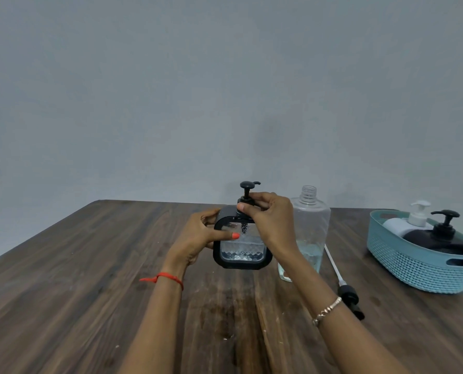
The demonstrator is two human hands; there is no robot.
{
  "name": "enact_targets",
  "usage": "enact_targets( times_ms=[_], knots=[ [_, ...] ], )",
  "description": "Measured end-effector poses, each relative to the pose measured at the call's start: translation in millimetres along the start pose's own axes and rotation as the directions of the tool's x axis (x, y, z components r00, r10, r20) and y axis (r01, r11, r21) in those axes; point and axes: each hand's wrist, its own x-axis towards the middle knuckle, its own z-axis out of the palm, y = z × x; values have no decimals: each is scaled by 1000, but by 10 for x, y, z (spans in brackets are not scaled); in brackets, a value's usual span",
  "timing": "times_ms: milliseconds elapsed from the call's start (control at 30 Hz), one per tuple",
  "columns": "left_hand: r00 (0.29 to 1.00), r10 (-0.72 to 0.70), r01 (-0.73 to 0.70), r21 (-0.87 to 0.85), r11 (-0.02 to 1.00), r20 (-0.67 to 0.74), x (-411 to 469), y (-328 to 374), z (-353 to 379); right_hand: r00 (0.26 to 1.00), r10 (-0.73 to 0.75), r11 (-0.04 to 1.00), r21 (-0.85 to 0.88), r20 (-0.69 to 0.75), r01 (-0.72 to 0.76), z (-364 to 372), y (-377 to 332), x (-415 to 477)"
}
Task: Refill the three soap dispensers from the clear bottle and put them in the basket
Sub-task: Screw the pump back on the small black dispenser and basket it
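A square soap dispenser (241,252) with a black frame and a clear patterned window stands on the wooden table (89,265). My left hand (202,236) grips its left side, thumb across the front. My right hand (268,217) pinches the collar of its black pump (247,190) on top. Just right of it stands the clear bottle (310,228), uncapped, with a little bluish liquid at the bottom. The blue basket (414,268) at the right holds a white dispenser (407,222) and a black dispenser (441,238).
A loose black pump head with a long white tube (341,282) lies on the table between the clear bottle and the basket. A grey wall rises behind the table's far edge. Dark damp marks show on the wood in front of me.
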Motion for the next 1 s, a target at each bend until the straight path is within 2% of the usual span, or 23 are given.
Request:
enact_targets(
  times_ms=[167,400,633,767,1000],
  knots=[
    [1000,15,-16,-31,999,-14,-11,0,-26,999,-25,999,35,-23,26,-37,-26,-25],
    [1000,2,-3,-38,999,-14,-21,-11,-37,993,6,994,103,120,-19,-71,-58,-1],
    [1000,-11,10,6,1000,29,-8,-7,0,996,56,988,146,-65,-47,-21,-57,-18],
    [999,-19,17,41,999,40,-4,-13,24,992,27,997,69,-121,-19,5,-23,-24],
    [999,-25,24,5,1000,28,-21,-10,6,999,37,994,98,1,-37,-66,-4,14]
  ],
)
